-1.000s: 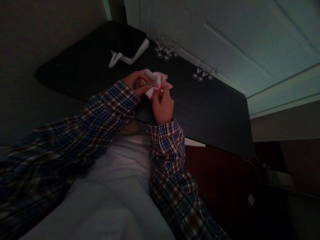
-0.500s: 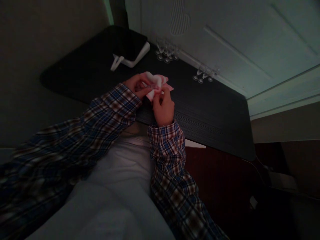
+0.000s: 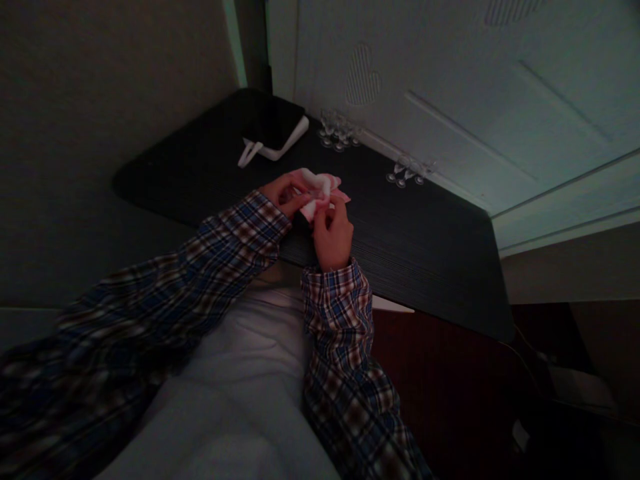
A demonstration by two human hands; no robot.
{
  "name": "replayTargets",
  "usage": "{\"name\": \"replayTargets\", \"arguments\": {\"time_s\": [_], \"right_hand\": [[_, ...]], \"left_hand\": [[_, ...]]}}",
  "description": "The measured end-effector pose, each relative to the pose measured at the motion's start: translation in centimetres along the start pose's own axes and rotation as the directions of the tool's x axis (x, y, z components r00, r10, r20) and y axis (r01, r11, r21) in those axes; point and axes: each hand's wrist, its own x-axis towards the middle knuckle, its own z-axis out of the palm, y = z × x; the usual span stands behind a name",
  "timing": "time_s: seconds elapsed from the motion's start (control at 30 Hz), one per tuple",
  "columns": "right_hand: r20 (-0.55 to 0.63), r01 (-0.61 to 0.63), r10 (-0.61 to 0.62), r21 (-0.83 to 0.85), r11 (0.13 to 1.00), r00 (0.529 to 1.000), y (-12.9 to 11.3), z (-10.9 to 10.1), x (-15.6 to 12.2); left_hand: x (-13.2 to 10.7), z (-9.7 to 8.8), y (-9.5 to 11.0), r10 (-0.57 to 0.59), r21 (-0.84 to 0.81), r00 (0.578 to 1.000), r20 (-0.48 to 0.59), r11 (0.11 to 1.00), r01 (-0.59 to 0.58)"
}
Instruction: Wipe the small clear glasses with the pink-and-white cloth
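Observation:
A crumpled pink and white cloth (image 3: 317, 183) is held between my two hands above the near edge of the dark table. My left hand (image 3: 283, 193) grips its left side, thumb and fingers pinched together. My right hand (image 3: 333, 235) pinches the lower right part of the cloth, its fingers curled. Folds of the cloth stick out beyond the fingers at the top and right. Whether something is wrapped inside the cloth cannot be seen.
On the dark table (image 3: 425, 247) a black and white device (image 3: 277, 127) with a white strap lies at the back left. Several small clear glasses (image 3: 339, 130) stand along the back, with more glasses (image 3: 407, 172) to their right. A pale panel (image 3: 440, 80) rises behind.
The camera view has tilted, so the table and hands appear lower in the picture. Both hands keep their pinch on the cloth, with little change in its folds.

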Motion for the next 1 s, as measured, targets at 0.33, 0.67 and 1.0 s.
{"name": "replayTargets", "arguments": {"time_s": [0.33,0.67,1.0], "right_hand": [[-0.055,0.015,-0.013,0.042,0.999,0.998,-0.3,0.0,-0.4],[-0.051,-0.020,0.021,0.023,1.000,0.998,-0.7,-0.1,-0.6],[-0.073,0.008,-0.005,0.030,1.000,0.997,-0.6,-0.1,-0.6]], "left_hand": [[-0.1,0.2,-0.2,-0.059,-0.109,0.998,0.012,0.992,0.060],[-0.6,0.1,0.5,-0.063,-0.118,0.998,0.007,0.991,0.063],[-0.6,0.3,0.0,-0.100,-0.094,0.991,0.084,0.990,0.108]]}}
